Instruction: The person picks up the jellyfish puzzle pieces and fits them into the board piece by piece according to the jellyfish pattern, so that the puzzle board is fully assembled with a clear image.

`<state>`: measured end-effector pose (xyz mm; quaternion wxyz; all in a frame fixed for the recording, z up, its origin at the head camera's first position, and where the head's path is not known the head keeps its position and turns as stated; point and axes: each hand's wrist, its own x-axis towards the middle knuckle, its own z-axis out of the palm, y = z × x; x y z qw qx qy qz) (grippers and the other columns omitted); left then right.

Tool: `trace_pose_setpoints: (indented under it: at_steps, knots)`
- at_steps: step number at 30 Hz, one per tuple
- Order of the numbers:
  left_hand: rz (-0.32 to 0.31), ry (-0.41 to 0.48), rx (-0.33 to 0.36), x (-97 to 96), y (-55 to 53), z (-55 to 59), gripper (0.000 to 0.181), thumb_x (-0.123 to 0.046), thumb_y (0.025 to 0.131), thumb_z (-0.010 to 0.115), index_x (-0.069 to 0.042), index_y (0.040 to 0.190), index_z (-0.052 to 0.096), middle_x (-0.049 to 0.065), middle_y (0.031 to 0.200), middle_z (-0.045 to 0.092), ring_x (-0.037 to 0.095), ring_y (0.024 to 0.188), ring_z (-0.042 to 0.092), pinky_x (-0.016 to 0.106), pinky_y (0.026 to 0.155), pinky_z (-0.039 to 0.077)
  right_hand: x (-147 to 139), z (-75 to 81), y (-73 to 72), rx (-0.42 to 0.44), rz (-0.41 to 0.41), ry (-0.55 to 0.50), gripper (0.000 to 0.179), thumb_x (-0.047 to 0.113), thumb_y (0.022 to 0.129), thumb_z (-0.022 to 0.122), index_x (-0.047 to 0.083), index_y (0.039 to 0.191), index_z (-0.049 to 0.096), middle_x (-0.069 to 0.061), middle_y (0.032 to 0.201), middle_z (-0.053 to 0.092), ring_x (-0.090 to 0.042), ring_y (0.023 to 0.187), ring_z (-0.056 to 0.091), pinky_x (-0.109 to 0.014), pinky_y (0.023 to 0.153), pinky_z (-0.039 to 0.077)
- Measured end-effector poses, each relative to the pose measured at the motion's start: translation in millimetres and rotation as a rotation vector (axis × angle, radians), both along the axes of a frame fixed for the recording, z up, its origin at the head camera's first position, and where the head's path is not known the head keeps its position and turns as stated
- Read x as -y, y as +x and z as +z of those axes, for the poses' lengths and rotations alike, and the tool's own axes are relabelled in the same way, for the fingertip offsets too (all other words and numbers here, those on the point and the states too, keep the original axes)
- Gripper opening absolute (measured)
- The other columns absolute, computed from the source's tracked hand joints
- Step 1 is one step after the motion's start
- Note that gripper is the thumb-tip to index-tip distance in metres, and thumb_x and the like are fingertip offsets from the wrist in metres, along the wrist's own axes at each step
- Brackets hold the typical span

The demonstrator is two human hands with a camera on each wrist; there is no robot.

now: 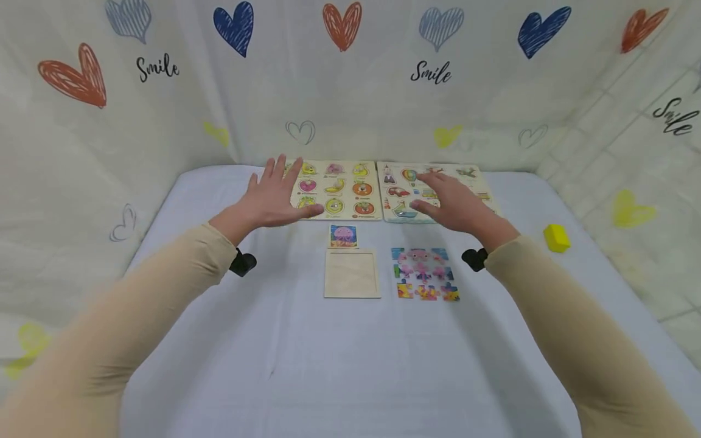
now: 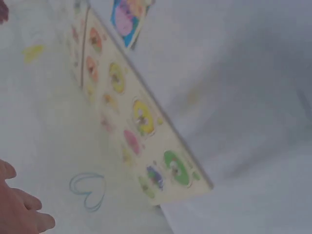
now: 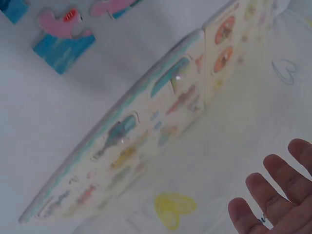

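A yellow block [image 1: 557,238] sits near the right edge of the white tablecloth [image 1: 350,365], toward its far right corner. Beyond the far edge hangs a pale curtain [image 1: 372,97], which also runs past the left and right edges. It bears red hearts [image 1: 342,27], blue hearts [image 1: 233,28], yellow hearts [image 1: 631,210] and thinly outlined hearts [image 1: 300,132], with "Smile" lettering [image 1: 431,72] in black. Tile-like lines [image 1: 619,97] show on its right side.
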<state>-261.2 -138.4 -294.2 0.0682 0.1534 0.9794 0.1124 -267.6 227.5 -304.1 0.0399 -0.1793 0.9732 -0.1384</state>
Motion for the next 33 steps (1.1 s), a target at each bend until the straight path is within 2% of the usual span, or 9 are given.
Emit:
trace_pose_setpoints:
  at_steps: [4,8,12,16,21,28,33]
  knots:
    - [-0.035,-0.009,0.066,-3.3,15.4,-32.3,0.111,-0.073,0.090,0.054,-0.012,0.166,0.001,0.022,0.172,-0.004,0.044,0.159,-0.002,0.073,0.120,0.006,2,-23.7,6.4,0.055,0.033,-0.028,0.069,0.037,0.104,0.060,0.004,0.159,0.033,-0.026,0.163,0.033,-0.047,0.151,0.029,-0.063,0.119,0.027]
    - [-0.084,-0.037,0.122,-7.5,29.7,-59.9,0.110,-0.074,0.089,0.055,-0.013,0.166,0.005,0.023,0.172,0.002,0.045,0.159,0.004,0.073,0.120,0.009,5,-39.5,10.3,0.090,0.054,-0.018,0.071,0.039,0.103,0.061,0.004,0.158,0.033,-0.026,0.161,0.037,-0.047,0.149,0.032,-0.063,0.119,0.029]
    - [-0.154,-0.052,0.143,-12.1,42.9,-81.1,0.110,-0.074,0.088,0.058,-0.011,0.166,0.012,0.025,0.170,0.009,0.047,0.158,0.008,0.072,0.119,0.018,9,-49.4,11.7,0.123,0.073,0.001,0.069,0.036,0.103,0.062,0.002,0.157,0.036,-0.025,0.159,0.042,-0.045,0.148,0.036,-0.061,0.119,0.030]
    - [-0.222,-0.058,0.162,-16.9,52.5,-97.3,0.110,-0.073,0.088,0.061,-0.009,0.165,0.016,0.027,0.169,0.014,0.049,0.157,0.012,0.069,0.118,0.025,11,-57.2,11.5,0.134,0.075,0.020,0.063,0.031,0.102,0.064,0.002,0.154,0.043,-0.022,0.156,0.047,-0.043,0.146,0.041,-0.059,0.118,0.034]
    - [-0.260,-0.067,0.158,-20.5,60.3,-107.7,0.107,-0.072,0.088,0.060,-0.010,0.165,0.017,0.028,0.168,0.015,0.049,0.156,0.016,0.070,0.117,0.025,14,-66.5,10.3,0.140,0.093,0.054,0.054,0.028,0.101,0.065,0.002,0.147,0.053,-0.020,0.150,0.055,-0.041,0.143,0.046,-0.058,0.116,0.038]
    - [-0.232,-0.104,0.151,-21.9,63.2,-109.9,0.099,-0.070,0.091,0.058,-0.016,0.165,0.020,0.027,0.169,0.015,0.047,0.156,0.015,0.069,0.118,0.025,20,-77.1,8.9,0.185,0.115,0.011,0.036,0.017,0.097,0.071,0.001,0.130,0.069,-0.016,0.131,0.069,-0.034,0.127,0.061,-0.052,0.107,0.048]
    - [-0.228,-0.133,0.150,-22.5,63.3,-112.6,0.097,-0.070,0.092,0.056,-0.017,0.165,0.020,0.026,0.169,0.015,0.047,0.156,0.016,0.067,0.118,0.027,23,-85.6,7.3,0.203,0.145,0.016,0.034,0.019,0.092,0.077,0.001,0.122,0.073,-0.013,0.122,0.072,-0.029,0.117,0.064,-0.048,0.103,0.051]
